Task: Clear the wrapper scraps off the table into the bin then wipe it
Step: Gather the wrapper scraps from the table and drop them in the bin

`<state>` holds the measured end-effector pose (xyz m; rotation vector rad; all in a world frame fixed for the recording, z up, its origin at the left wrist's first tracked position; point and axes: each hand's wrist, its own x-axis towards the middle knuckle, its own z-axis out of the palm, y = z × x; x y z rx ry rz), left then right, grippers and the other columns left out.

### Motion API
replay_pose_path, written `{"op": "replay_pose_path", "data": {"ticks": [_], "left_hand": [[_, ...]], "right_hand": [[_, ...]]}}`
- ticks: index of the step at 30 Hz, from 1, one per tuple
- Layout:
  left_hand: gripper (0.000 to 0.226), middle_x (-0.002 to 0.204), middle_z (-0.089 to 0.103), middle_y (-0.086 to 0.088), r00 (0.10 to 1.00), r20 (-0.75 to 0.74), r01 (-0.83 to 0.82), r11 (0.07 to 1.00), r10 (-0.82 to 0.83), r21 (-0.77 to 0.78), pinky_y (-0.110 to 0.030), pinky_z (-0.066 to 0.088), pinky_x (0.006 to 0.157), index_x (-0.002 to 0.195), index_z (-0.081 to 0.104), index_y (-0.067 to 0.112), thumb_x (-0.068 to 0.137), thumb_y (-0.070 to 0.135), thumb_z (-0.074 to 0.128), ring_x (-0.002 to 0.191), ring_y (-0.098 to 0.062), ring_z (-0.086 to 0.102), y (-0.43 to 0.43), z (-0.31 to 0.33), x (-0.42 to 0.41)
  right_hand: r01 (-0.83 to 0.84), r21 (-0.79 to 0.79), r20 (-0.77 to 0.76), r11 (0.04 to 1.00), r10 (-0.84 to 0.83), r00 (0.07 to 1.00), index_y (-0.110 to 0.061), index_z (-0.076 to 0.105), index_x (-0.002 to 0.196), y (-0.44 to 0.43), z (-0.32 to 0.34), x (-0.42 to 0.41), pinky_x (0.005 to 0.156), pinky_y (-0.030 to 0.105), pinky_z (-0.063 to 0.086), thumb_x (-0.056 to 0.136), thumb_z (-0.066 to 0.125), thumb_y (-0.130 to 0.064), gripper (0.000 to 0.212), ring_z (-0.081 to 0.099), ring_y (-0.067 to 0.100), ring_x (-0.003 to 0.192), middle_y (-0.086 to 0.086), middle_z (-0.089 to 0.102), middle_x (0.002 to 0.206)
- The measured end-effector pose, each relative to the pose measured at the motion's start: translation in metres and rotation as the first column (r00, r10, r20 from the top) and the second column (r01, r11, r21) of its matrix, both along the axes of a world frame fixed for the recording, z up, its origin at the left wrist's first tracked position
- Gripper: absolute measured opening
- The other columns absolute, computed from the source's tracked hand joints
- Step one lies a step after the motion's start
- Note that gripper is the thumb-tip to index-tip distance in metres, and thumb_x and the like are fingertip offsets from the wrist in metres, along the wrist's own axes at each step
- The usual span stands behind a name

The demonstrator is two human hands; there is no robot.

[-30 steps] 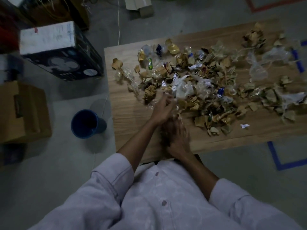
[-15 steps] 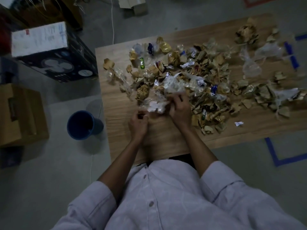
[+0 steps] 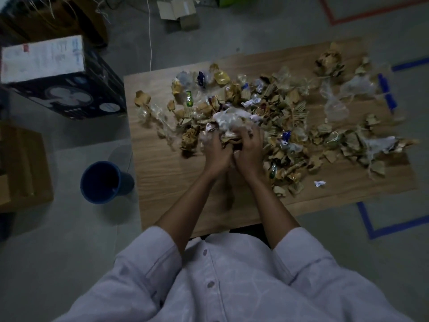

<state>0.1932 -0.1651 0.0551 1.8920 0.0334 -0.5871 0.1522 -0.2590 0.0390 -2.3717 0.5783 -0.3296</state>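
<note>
A: What changed?
B: Your left hand (image 3: 217,156) joined your right hand (image 3: 249,152); both now clench a wad of wrapper scraps (image 3: 229,120) on the surface (image 3: 162,182).
A: Next?
B: Likely carry to the bin (image 3: 102,182), on the floor to your left. Most scraps remain.

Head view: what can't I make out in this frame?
- Blue bin: the inside is too dark to show any contents.
- Left hand and right hand: fingertips are buried in the wrapper scraps, and the grip is blurred.
- Table: part of the near edge is hidden by the shirt.
- Box at the left: print is blurred.
</note>
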Motion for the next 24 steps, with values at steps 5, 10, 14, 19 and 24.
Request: {"op": "replay_pose_path", "data": {"ticks": [5, 10, 14, 19, 24], "left_hand": [[0.055, 0.147, 0.055, -0.008, 0.977, 0.118, 0.187, 0.977, -0.175, -0.106, -0.04, 0.049, 0.105, 0.154, 0.031, 0.042, 0.102, 0.033, 0.046, 0.125, -0.023, 0.06, -0.034, 0.02, 0.008], [0.072, 0.159, 0.038, -0.019, 0.841, 0.078, 0.464, 0.788, -0.535, 0.405, -0.053, 0.021, 0.121, 0.163, 0.016, 0.023, 0.1, 0.054, 0.029, 0.15, -0.038, 0.027, -0.036, -0.032, 0.005], [0.058, 0.145, 0.052, -0.019, 0.878, 0.236, 0.352, 0.896, -0.417, 0.272, -0.045, 0.041, 0.105, 0.157, 0.035, 0.024, 0.102, 0.039, 0.044, 0.132, -0.035, 0.048, -0.035, -0.008, 0.008], [0.048, 0.134, 0.059, -0.02, 0.868, 0.163, 0.404, 0.858, -0.469, 0.318, -0.046, 0.05, 0.097, 0.141, 0.058, 0.017, 0.095, 0.029, 0.048, 0.12, -0.038, 0.058, -0.02, -0.002, 0.02], [0.039, 0.12, 0.074, -0.005, 0.942, 0.312, 0.057, 0.974, -0.125, 0.217, -0.031, 0.053, 0.089, 0.122, 0.075, 0.025, 0.088, 0.015, 0.057, 0.107, -0.022, 0.069, 0.018, 0.016, 0.023]], "right_hand": [[0.168, -0.053, 0.19, 0.984, -0.156, 0.969, -0.016, 0.059, 0.135, -0.032, 0.014, 0.002, 0.101, 0.033, 0.045, 0.09, 0.06, -0.018, 0.045, 0.044, 0.036, 0.134, 0.02, 0.043, 0.147], [0.088, -0.031, -0.323, 0.996, -0.093, 0.942, -0.035, 0.042, 0.153, -0.039, -0.016, -0.004, 0.116, 0.062, 0.022, 0.1, 0.056, -0.021, 0.057, 0.013, 0.031, 0.155, 0.01, 0.018, 0.168], [0.165, -0.09, -0.132, 0.982, -0.176, 0.975, -0.034, 0.049, 0.148, -0.036, 0.008, -0.005, 0.114, 0.053, 0.018, 0.096, 0.052, -0.027, 0.052, 0.02, 0.028, 0.154, 0.002, 0.027, 0.166], [0.034, -0.054, -0.339, 0.998, -0.05, 0.939, -0.034, 0.034, 0.155, -0.019, 0.002, -0.005, 0.118, 0.063, 0.017, 0.094, 0.063, -0.029, 0.068, 0.011, 0.031, 0.155, 0.008, 0.017, 0.169], [0.059, -0.15, -0.097, 0.987, -0.074, 0.992, -0.025, 0.039, 0.151, 0.002, 0.015, 0.001, 0.111, 0.06, 0.026, 0.087, 0.066, -0.047, 0.073, 0.025, 0.034, 0.147, 0.008, 0.031, 0.162]]}}
